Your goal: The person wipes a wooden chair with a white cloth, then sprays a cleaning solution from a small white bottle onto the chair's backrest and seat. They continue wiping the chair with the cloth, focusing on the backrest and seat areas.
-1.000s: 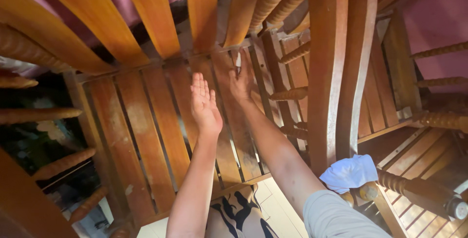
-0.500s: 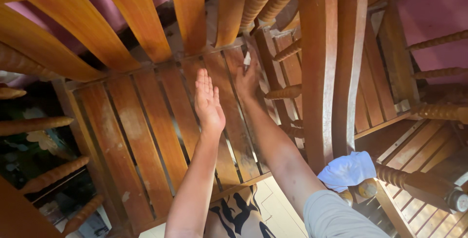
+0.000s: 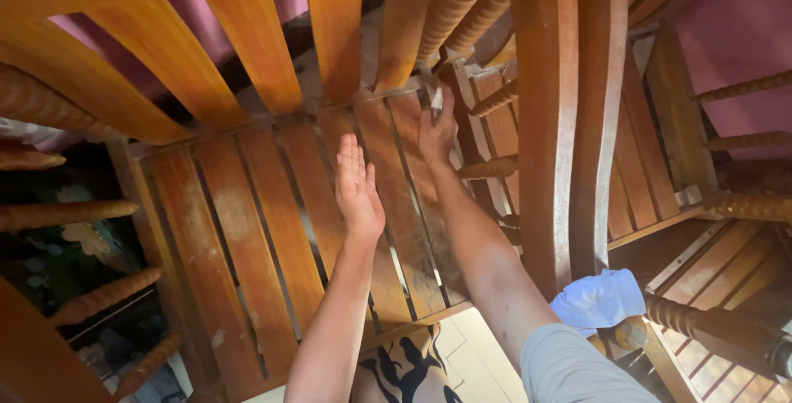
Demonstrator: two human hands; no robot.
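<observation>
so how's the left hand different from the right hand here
The left hand is flat and open with fingers straight, holding nothing; the right hand pinches a small pale item. The left hand sits mid-seat, while the right hand reaches further, to the seat's back edge. Both are over the slatted wooden seat.

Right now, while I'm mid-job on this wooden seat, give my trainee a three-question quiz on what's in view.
1. True or false: the left hand is flat, fingers open, over the slatted seat.
2. Which hand reaches the seat's far edge with something pale at its fingertips?
3. The white cloth lies: A) on the seat, B) lower right beside a turned post, C) in the left hand.

Key: 1 true; 2 the right hand; 3 B.
</observation>
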